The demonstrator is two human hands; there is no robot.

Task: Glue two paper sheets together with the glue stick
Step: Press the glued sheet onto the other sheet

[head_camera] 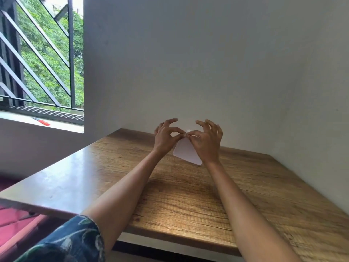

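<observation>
Both hands are up at the far side of the wooden table (188,201), and we have the left hand (166,138) and the right hand (204,143) meeting fingertip to fingertip, each pinching the top of the white paper (186,154) between thumb and forefinger, the other fingers fanned out. The paper hangs tilted, raised off the tabletop, close to the grey wall (207,63). Whether that is one sheet or two pressed together we cannot tell from here. No glue stick shows anywhere in view. Over on the windowsill (56,125) lies a small red object (42,121), too small to name. Our read: we are pinching a corner or edge, either squeezing a glued spot or separating sheets. Next calls for firm, even pressure along the seam, keeping edges aligned.
</observation>
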